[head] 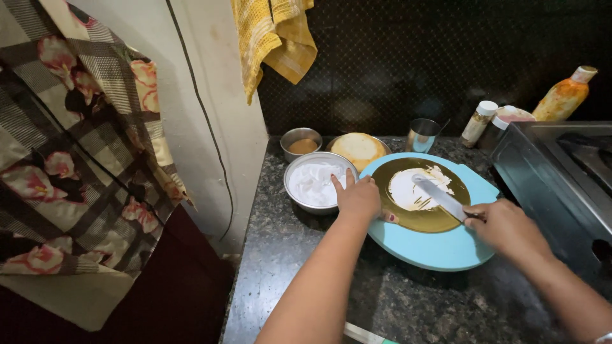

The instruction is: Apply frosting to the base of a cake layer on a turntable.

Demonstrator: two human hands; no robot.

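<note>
A light blue turntable [440,251] stands on the dark granite counter and carries a round gold cake board [446,216]. A patch of white cream [408,190] lies on the middle of the board. My right hand [507,228] grips the handle of a flat metal spatula [440,196], whose blade rests across the cream. My left hand [358,196] lies flat on the left rim of the turntable and board. Right beside that hand sits a steel bowl of white cream [313,185].
Behind are a small steel bowl of brown stuff [301,144], a round sponge cake [358,149], a steel cup [422,135], small jars [478,122] and an orange bottle [565,94]. A stove [561,185] fills the right. A yellow cloth [274,38] and floral fabric [76,159] hang at left.
</note>
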